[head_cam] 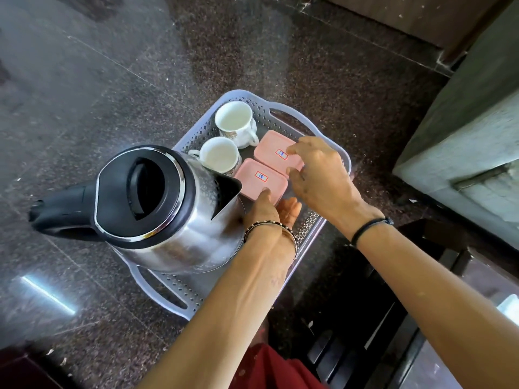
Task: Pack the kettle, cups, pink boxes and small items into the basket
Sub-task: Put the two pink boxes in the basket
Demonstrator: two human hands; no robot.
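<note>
Fingers of the right hand (317, 175) curled over the far pink box (273, 150) — fingertips at its right edge and near corner, pinching its rim rather than lifting clear. Fingers of the left hand (269, 207) partly spread, one fingertip pressed on the lid of the near pink box (261, 179), the rest tucked down against its near side. Both boxes lying side by side, touching, long axes roughly parallel and running away toward the upper right, each with a small label on top. Nearer to the far box: the right hand; nearer to the near box: the left. Looks like a settling or nudging step, squaring the pair against each other inside the basket (339, 161).

Basket resting on the dark speckled worktop (112, 94) and already holding most of the load — kettle (168, 209) upright at the near-left end, lid shut, handle jutting out past the left rim; two white cups (234, 122) upright and empty, in a row along the far-left side, the nearer one just beside the kettle's spout. Pink boxes filling the right half, just beside the cups. Bare mesh showing only near the right rim under the left wrist. No small items visible — hidden or not yet packed, cannot tell.
</note>
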